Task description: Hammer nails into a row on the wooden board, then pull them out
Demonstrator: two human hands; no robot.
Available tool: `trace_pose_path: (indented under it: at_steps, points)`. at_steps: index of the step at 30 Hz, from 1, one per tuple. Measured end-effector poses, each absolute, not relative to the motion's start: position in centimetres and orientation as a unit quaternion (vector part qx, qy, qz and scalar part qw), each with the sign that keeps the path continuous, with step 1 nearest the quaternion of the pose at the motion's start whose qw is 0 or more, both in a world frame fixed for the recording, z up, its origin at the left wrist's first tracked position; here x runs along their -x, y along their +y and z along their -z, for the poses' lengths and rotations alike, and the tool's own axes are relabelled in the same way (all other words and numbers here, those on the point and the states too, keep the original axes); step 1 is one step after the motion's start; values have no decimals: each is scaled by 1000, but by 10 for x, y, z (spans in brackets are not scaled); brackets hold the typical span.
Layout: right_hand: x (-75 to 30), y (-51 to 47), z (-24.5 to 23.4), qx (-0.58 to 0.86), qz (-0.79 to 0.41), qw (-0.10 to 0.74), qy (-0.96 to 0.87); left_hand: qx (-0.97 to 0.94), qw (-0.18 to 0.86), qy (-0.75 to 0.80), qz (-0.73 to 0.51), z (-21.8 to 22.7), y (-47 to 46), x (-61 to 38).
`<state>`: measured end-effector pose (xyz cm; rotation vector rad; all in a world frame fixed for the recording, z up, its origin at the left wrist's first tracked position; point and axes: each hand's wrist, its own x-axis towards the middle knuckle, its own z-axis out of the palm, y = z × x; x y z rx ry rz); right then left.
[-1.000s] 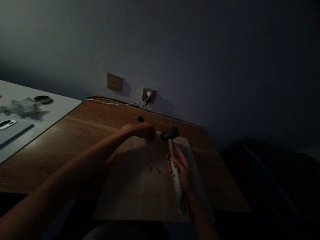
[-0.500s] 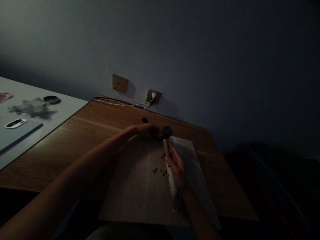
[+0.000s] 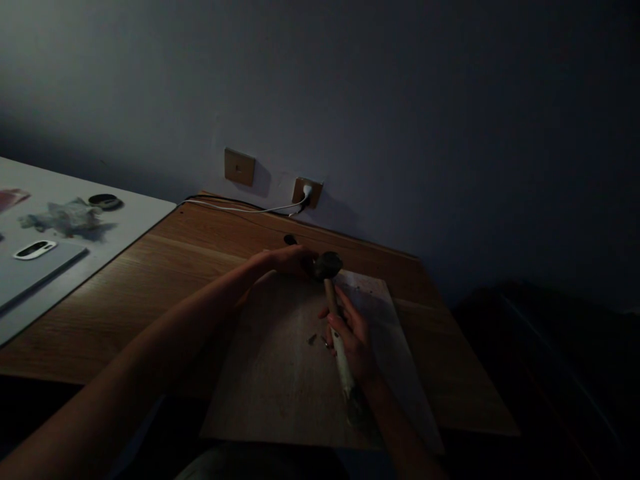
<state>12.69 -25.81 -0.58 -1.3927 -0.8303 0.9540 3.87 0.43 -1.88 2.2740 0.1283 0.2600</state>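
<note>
My right hand (image 3: 353, 337) is wrapped round the pale, worn handle of a hammer (image 3: 341, 357), whose dark head (image 3: 329, 265) points away from me. Beyond the middle of a light wooden board (image 3: 265, 393), my left hand (image 3: 293, 259) is curled close beside the hammer head. Its fingertips are dark and partly hidden, and what they grip does not show. A small metal piece like a screw or nail (image 3: 312, 339) lies on the board, and a second small metal piece (image 3: 326, 343) is close by my right fingers.
The board lies on a brown wooden desk (image 3: 150, 280). Left of it, a white table (image 3: 145, 207) bears a flat grey device (image 3: 40, 270), crumpled plastic (image 3: 70, 217) and a dark round item (image 3: 105, 201). A white cable (image 3: 250, 211) runs to a wall socket (image 3: 301, 192).
The hammer head has shifted slightly left, and my right hand has moved a little with it. My left hand stays almost in place.
</note>
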Motion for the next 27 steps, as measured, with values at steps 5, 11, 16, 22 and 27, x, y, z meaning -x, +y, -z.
trace_pose_path:
  at_steps: [5,11,16,22,27]
  points:
    - [-125,-259,3,603,-419,581,-353,-911,397,59,-94,17,3,-40]
    - [-125,-259,3,607,-416,583,-344,-919,381,80,-62,6,-3,-38]
    - [-125,-259,2,589,-399,618,-334,-928,350,125,-3,-18,-10,-32]
    - [-128,-262,-9,590,-328,683,-279,-970,227,66,55,-45,-55,-39]
    - [-143,-261,-10,626,-262,692,-248,-943,307,-57,118,-31,-105,-51]
